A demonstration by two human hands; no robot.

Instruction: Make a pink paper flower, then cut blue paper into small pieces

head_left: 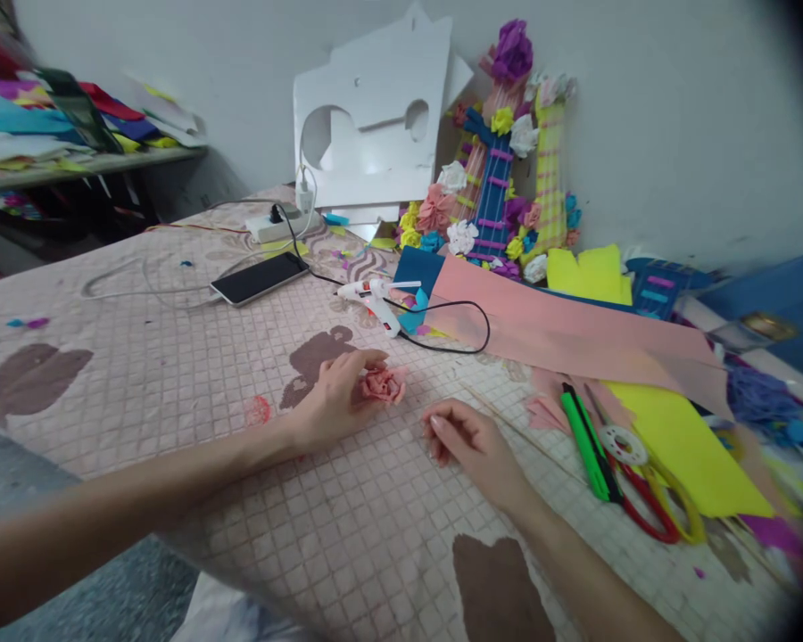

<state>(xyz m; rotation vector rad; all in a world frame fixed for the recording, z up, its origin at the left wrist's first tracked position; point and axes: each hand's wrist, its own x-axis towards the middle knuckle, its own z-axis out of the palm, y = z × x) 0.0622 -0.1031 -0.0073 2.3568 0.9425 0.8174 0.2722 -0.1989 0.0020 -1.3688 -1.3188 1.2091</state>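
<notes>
My left hand (343, 395) rests on the cloth with its thumb and fingers around the side of a pink crepe-paper flower (384, 385). A short gap to the right is my right hand (467, 439), its fingers curled and the thumb drawn in against them. Whatever lies inside that curl, if anything, is hidden. Just beyond the flower, a white glue gun (375, 299) lies on its side with its black cord looping right. A thin wooden stick (522, 432) lies to the right of my right hand.
At right lie a green box cutter (585, 443), scissors (644, 481), yellow paper (696, 446) and a long pink paper strip (575, 325). Further back are a phone (260, 278), a power strip (282, 226), a white cut-out board (375, 116) and flower-decorated paper guitars (495, 192).
</notes>
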